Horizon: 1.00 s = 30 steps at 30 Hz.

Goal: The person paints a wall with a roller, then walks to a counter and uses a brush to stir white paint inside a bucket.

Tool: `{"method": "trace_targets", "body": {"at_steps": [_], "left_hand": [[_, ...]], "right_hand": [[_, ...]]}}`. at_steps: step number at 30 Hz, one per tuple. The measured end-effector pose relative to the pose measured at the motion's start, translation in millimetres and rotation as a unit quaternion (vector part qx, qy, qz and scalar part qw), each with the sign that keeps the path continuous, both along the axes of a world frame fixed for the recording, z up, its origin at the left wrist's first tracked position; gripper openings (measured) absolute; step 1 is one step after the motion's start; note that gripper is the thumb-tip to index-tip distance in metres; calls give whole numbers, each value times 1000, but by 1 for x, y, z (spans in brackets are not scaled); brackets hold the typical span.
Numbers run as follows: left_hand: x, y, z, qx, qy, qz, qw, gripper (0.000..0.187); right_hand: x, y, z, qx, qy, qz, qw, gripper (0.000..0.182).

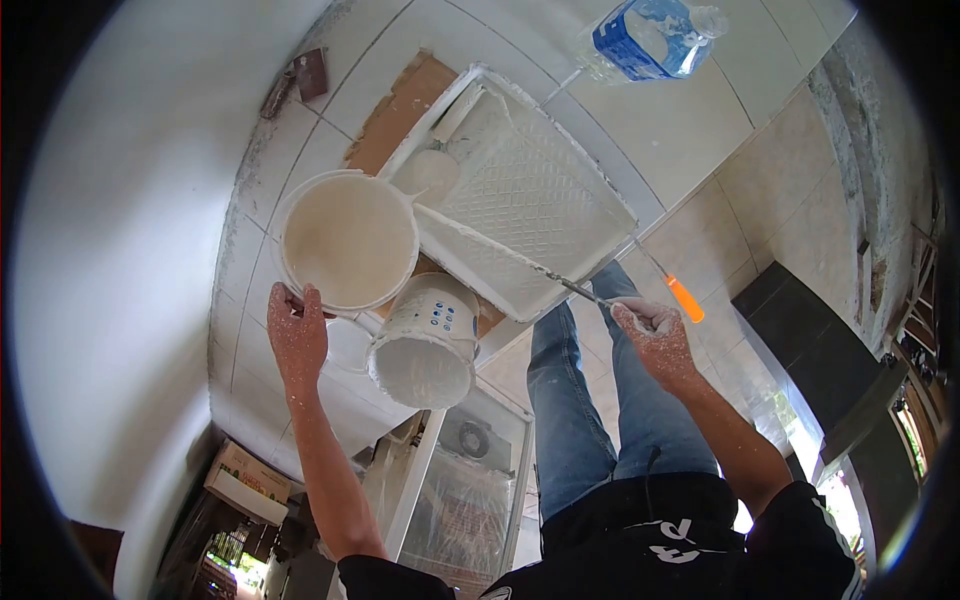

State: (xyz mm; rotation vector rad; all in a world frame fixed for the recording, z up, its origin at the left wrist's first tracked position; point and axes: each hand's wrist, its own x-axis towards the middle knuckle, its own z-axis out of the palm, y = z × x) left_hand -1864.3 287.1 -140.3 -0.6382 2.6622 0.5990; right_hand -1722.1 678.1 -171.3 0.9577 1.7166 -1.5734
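My left hand [298, 328], speckled with white, grips the near rim of a white bucket [411, 240] holding pale, creamy liquid. In my right hand [655, 335], whose fingers are whitened, is a long thin rod [500, 250]. White coating covers its far half, and its tip reaches the bucket's right rim. Beneath the rod lies a large paint tray [540, 170] with a ridged floor, smeared white. A second white bucket [430, 310] with blue marks lies tipped beside the first, its whitened inside facing me.
A clear plastic bottle with a blue label [640, 45] lies beyond the tray. An orange handle [684, 298] on a thin metal rod is right of the tray. Cardboard [400, 105] lies partly under the tray. A white wall [130, 220] rises at left.
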Motion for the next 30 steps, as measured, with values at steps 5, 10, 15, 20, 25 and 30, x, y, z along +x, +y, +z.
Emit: {"method": "trace_targets", "body": {"at_steps": [5,10,15,20,25,30], "left_hand": [[7,-8,-4,17,10,7,1000,28],[16,-28,-17,14,31,-2,999,29],[21,-41,-22,47,29,19,998,28],[23,-42,-23,128,29,60,990,28],[30,-56,-27,163,26,85,983,28],[40,-68,-29,213,37,173,961,28]], "right_hand": [[5,-19,8,-15,-60,-24,998,30],[12,-28,11,-67,-60,-114,989,28],[16,-26,15,-97,-71,-126,985,27],[28,-24,20,-104,-70,-111,986,27],[18,-40,26,-35,8,-22,999,25],[7,-51,35,12,60,76,995,24]]}}
